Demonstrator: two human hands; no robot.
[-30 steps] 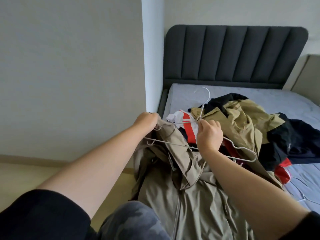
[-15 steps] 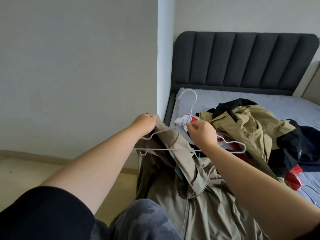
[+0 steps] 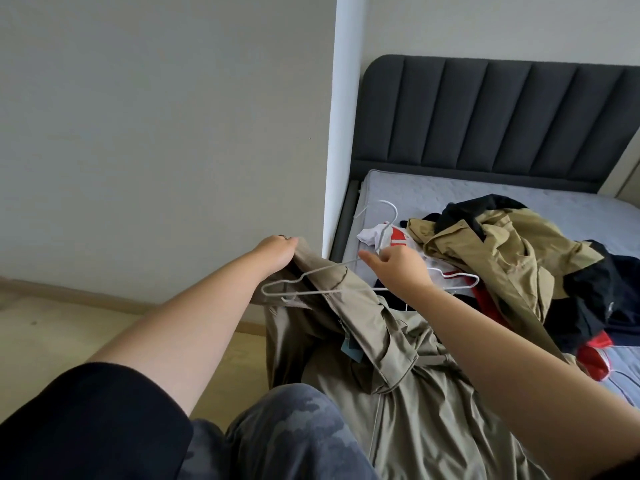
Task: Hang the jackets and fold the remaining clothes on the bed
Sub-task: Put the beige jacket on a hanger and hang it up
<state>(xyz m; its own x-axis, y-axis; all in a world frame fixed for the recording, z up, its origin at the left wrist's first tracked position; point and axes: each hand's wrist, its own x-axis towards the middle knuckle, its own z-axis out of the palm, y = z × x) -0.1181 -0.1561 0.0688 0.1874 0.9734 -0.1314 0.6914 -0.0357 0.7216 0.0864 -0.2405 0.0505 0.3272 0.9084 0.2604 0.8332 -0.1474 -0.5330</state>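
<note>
- Khaki jacket (image 3: 398, 393): crumpled, it hangs off the near edge of the bed, with its left shoulder lifted by the left hand (image 3: 277, 252), which grips the fabric.
- White wire hanger (image 3: 311, 293): roughly level with its hook pointing up and far, pinched at the neck by the right hand (image 3: 398, 268). Its left end lies at the jacket's collar (inside or over it, I can't tell).
- Pile of clothes (image 3: 512, 258): tan, black, navy, red and white garments heaped unfolded on the grey mattress (image 3: 450, 192), to the right, just beyond the hanger.

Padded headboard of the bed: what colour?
The padded headboard is dark grey with vertical channels; head view shows it.
</note>
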